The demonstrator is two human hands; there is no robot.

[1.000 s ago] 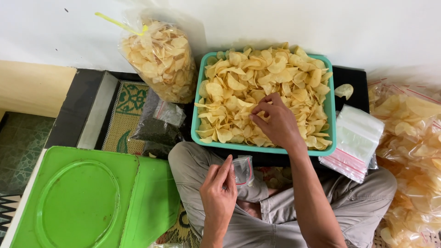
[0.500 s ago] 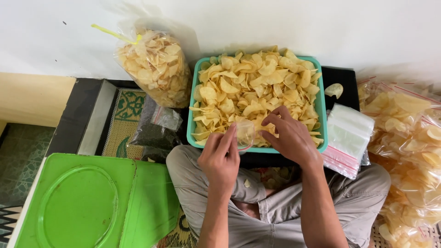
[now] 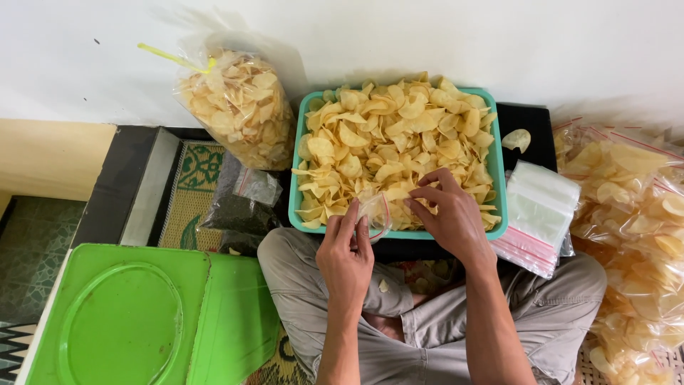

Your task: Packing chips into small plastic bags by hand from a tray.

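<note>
Down on the floor, a green plastic lid [image 3: 135, 321] is seen at lower left, and a heap of filled chip bags [image 3: 634, 214] is piled along the right edge. Against the wall a big tied sack of chips [image 3: 239, 107] is propped. Centre stage, a teal tray [image 3: 499, 192] heaped with pale chips is set in front of crossed legs. Beside it a stack of flat zip bags [image 3: 538, 214] with red seal strips is laid, touching the tray's right wall.

At the tray's near rim a small clear bag [image 3: 374, 214] is being held. It is pinched at its mouth by the left hand [image 3: 345, 260], thumb and forefinger closed on the film. The right hand [image 3: 449, 214] is loosely curled just beside it, fingertips over the chips; whether a chip is gripped cannot be made out.

The bag is judged light, limp and slippery, best taken at the stiffer seal strip. The chips look brittle, so a gentle pinch is called for.
</note>
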